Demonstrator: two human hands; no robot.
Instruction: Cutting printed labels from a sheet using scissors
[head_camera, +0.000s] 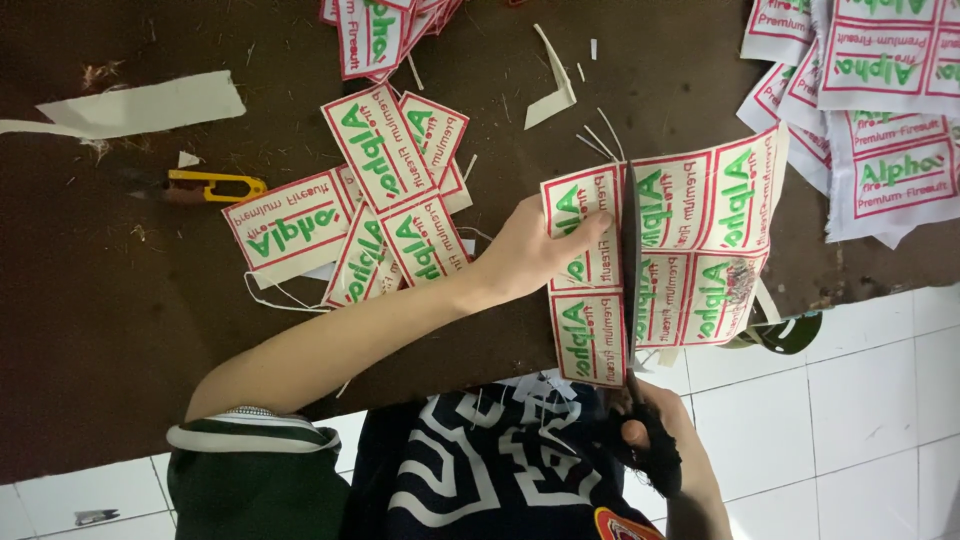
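Observation:
My left hand (535, 250) pinches the left part of a white fabric sheet of labels (690, 250) printed in red and green. The sheet hangs partly over the edge of the dark brown table (120, 330). My right hand (650, 425) grips the black handles of a pair of scissors (632, 270) at the bottom. Their long blade runs up through the sheet between two columns of labels. Left of my hand lies a loose pile of cut labels (375, 215).
A yellow thread snipper (205, 187) lies at the left. White fabric strips (140, 105) and scraps (553, 90) sit on the table. More label sheets are stacked at the upper right (880, 110) and top centre (375, 30). White floor tiles (850, 400) show below.

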